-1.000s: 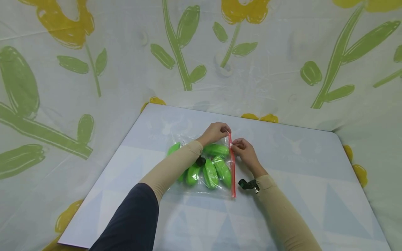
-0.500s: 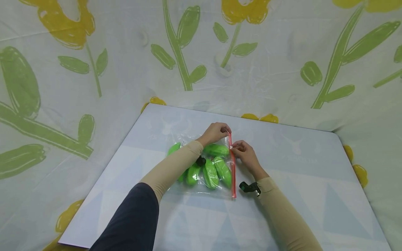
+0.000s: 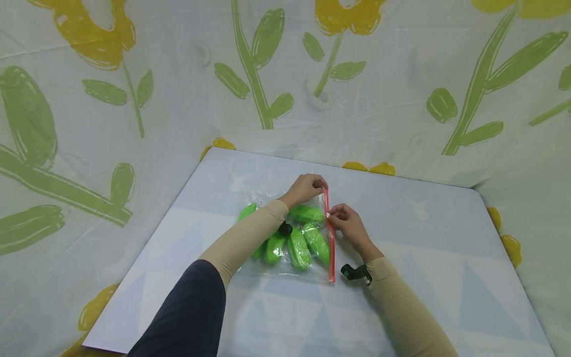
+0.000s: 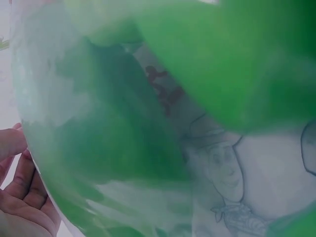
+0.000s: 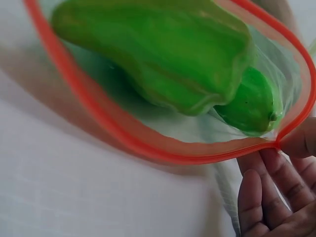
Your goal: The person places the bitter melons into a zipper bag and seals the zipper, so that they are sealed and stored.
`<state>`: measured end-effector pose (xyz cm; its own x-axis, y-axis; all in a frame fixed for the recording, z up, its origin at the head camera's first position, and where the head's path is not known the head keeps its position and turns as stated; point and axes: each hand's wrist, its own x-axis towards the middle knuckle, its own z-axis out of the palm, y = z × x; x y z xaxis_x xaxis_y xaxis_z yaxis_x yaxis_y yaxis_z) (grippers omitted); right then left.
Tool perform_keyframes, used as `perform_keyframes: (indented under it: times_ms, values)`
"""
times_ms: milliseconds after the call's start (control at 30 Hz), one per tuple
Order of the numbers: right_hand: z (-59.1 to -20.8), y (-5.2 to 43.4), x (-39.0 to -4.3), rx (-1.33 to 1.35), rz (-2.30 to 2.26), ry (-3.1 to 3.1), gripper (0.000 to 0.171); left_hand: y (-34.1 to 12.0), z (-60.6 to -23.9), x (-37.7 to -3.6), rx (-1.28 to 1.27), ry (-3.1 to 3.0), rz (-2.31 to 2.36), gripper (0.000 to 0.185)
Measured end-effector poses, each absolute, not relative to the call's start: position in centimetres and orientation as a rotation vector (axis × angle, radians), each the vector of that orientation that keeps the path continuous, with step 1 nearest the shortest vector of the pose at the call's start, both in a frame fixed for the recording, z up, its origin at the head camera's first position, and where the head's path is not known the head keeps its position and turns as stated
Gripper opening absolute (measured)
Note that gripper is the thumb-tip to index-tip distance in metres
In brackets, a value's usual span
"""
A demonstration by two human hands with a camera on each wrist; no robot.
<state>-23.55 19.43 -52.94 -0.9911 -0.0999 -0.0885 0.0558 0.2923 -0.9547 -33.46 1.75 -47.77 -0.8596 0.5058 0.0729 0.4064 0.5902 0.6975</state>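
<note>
A clear zip bag (image 3: 331, 253) with a red zip edge lies on the table, its zip side facing right. Several glossy green vegetables (image 3: 298, 248) are inside; one looks like a pepper (image 5: 163, 54) in the right wrist view. At the far end of the zip, my left hand (image 3: 308, 188) pinches the bag's corner. Just nearer along the strip, my right hand (image 3: 350, 223) pinches the small white slider (image 3: 327, 215). From the pinched spot, the bag's red-rimmed mouth gapes apart in the right wrist view. The left wrist view is mostly filled by the bag and blurred green shapes.
The pale patterned table (image 3: 446, 277) extends around the bag, its far edge against a flower-printed curtain (image 3: 178, 99). My left forearm (image 3: 250, 233) crosses over the bag and hides part of it. A black wrist camera (image 3: 354, 271) sits at my right wrist.
My right hand has moved a little nearer along the red zip, with the white slider. The left hand stays at the far corner, and the bag has barely shifted.
</note>
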Motion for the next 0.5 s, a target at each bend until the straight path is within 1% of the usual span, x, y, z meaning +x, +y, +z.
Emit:
perform_keyframes:
  times_ms: [333, 500]
  values:
    - [-52.9, 19.5, -21.9, -0.078, -1.758, 2.405, 0.019, 1.5, -47.8, -33.6, 0.767, 2.691, 1.126, 0.011]
    - [-52.7, 19.6, -21.2, -0.086, -1.715, 2.412, 0.024, 1.4, -47.7, -33.7, 0.759, 2.696, 1.145, 0.011]
